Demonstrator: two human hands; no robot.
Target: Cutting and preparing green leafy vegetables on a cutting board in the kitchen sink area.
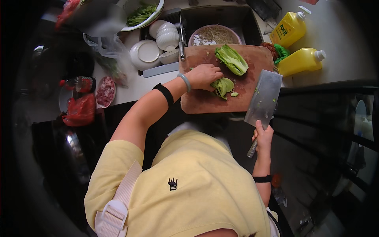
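Note:
My right hand point(263, 137) grips the handle of a Chinese cleaver point(263, 97). Its broad blade tilts upward beside the right edge of the wooden cutting board point(201, 103), with bits of green stuck to the steel. On the board my left hand point(205, 76) has its fingers curled over a pile of cut leafy greens point(223, 87); whether it grips them is hidden. A small pale slice point(234, 94) lies by the pile. Farther back on the board rests a larger piece of the leafy green vegetable point(232, 60), cut side showing.
Behind the board, a sink point(245, 23) holds a basin point(235, 32) of bean sprouts. White bowls point(167, 36) are stacked on the left, near a colander point(161, 9) of greens and a plate of raw meat point(105, 91). Two yellow detergent bottles point(288, 29) point(299, 62) stand at the right.

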